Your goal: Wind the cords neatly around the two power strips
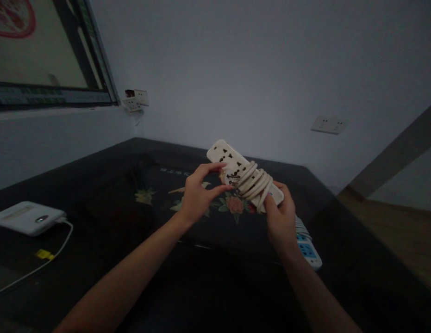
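Note:
A white power strip (220,150) is held up over the dark table, tilted, its socket face toward me. Its own white cord (255,184) is wound several times around the lower half. My right hand (281,217) grips the strip's lower right end, thumb on the near side and fingers behind. At the coil's left edge is the cord's plug (232,177), its metal prongs showing. My left hand (199,192) has the plug between thumb and forefinger; the other fingers are mostly hidden.
Right of my right hand lies a blue-and-white power strip (309,252) with a wound cord. A white box-shaped device (29,217) with a cable sits on the left of the black floral-patterned table (149,162). Wall sockets (328,125) are on the wall behind, a window at upper left.

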Tool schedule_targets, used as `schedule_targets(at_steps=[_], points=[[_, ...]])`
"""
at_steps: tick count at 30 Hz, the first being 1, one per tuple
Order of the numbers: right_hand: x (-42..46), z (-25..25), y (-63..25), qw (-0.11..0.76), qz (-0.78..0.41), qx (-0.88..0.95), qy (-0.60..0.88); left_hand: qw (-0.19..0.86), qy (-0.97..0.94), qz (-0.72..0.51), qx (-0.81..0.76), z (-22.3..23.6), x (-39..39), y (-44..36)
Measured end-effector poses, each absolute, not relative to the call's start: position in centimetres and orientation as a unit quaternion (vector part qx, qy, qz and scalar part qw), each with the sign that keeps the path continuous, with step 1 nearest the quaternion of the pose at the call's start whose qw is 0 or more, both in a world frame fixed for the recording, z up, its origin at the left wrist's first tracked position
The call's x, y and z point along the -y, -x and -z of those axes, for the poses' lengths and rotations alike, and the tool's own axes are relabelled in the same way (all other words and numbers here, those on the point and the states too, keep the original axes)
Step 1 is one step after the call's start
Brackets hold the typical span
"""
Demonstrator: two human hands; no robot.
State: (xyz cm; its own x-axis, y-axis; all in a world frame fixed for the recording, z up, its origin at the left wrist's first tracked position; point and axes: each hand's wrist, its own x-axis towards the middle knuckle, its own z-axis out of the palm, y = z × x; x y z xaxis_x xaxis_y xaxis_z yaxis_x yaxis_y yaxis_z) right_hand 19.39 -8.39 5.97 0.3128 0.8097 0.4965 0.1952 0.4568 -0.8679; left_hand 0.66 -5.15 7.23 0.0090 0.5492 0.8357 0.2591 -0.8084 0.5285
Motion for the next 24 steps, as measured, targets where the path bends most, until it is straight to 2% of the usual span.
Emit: schedule_targets(at_steps=[5,9,13,18,24], points=[[8.2,-6.0,-18.8,0.673,-0.398,0.465,0.416,0.095,-0.714,-0.654,-0.231,-6.6,4.9,-0.5],[8.5,-6.9,-18.6,0.687,-0.455,0.415,0.386,0.122,-0.721,-0.657,-0.185,-5.7,4.6,-0.5],[8.5,-7.2,-18.6,0.658,-0.517,0.393,0.382,0.159,-0.699,-0.671,-0.193,-5.3,4.7,-0.9],[8.6,-6.9,-18.2,0.66,-0.551,0.37,0.353,0.266,-0.615,-0.708,-0.222,-5.0,6.2,-3.1],[9.1,-6.6,-17.0,0.668,-0.543,0.38,0.339,0.28,-0.545,-0.75,-0.25,-4.5,6.9,-5.3]])
